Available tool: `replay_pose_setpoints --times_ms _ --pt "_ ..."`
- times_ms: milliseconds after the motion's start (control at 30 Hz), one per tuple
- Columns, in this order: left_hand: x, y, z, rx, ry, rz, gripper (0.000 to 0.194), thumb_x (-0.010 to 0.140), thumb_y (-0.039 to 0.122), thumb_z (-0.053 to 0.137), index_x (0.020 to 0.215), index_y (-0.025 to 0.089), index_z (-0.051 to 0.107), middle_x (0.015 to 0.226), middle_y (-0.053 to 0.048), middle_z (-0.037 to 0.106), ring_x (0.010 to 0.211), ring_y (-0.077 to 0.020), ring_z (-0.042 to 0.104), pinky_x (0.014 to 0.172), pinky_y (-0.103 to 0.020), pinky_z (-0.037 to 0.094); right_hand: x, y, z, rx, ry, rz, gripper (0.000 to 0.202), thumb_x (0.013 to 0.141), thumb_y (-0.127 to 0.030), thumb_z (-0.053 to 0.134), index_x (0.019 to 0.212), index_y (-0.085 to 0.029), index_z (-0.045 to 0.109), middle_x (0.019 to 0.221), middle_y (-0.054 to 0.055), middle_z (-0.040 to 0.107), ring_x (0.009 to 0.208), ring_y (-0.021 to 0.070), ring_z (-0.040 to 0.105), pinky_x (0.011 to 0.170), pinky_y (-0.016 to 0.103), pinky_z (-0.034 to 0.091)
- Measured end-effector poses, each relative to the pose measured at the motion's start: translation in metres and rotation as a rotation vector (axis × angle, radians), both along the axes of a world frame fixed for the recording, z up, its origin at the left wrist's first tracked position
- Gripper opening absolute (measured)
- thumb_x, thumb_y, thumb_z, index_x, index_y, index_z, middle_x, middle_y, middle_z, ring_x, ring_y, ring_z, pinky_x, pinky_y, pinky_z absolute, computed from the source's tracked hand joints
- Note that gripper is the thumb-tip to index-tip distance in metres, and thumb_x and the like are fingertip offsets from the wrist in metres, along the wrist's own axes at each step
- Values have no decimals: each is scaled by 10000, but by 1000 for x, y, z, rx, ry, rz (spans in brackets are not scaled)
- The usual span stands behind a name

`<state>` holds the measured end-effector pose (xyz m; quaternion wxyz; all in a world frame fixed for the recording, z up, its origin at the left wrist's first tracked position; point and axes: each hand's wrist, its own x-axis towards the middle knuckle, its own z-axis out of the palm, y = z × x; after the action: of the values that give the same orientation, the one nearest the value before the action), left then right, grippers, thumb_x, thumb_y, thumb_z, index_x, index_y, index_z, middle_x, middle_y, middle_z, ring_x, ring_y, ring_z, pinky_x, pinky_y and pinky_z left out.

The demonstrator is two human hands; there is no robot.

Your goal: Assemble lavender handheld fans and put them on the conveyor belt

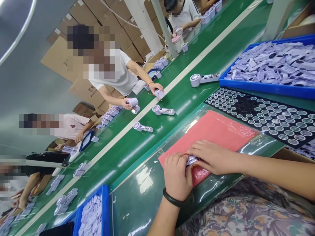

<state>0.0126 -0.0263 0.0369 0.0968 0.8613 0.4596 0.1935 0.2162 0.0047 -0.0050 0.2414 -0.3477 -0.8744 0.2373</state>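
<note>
Both of my hands meet over a pink-red sheet on the green worktop. My left hand [177,175], with a dark bangle at the wrist, has its fingers wrapped round a small lilac part [192,160]. From the right, my right hand [213,156] grips the same part with thumb and fingers. Most of the part is hidden under my fingers; only a shiny strip shows between them. Beneath my hands lies the pink-red sheet [216,129].
Beyond the sheet, a green conveyor [123,152] carries lilac handheld devices [163,110]. A blue tray [265,88] of lilac parts and a black sheet of round stickers [275,119] lie right. Another blue tray [105,209] is at lower left. People work across the belt.
</note>
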Motion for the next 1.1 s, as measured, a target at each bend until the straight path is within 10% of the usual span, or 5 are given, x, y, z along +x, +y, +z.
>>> replay_pose_setpoints --times_ms 533,1100 --pt "0 -12 6 -125 -52 51 442 834 137 643 1239 271 524 1288 -21 604 1289 -294 470 1134 -634 329 2 -5 3 -166 155 -2 273 999 -251 506 1259 -204 576 1122 59 582 1047 242 482 944 447 389" --pt "-11 36 19 -286 -149 -30 264 883 99 595 1098 243 648 1108 5 676 1081 -200 554 972 -377 429 5 19 11 -323 142 27 399 1040 -364 349 1280 -192 618 1205 115 627 1081 273 570 955 436 447"
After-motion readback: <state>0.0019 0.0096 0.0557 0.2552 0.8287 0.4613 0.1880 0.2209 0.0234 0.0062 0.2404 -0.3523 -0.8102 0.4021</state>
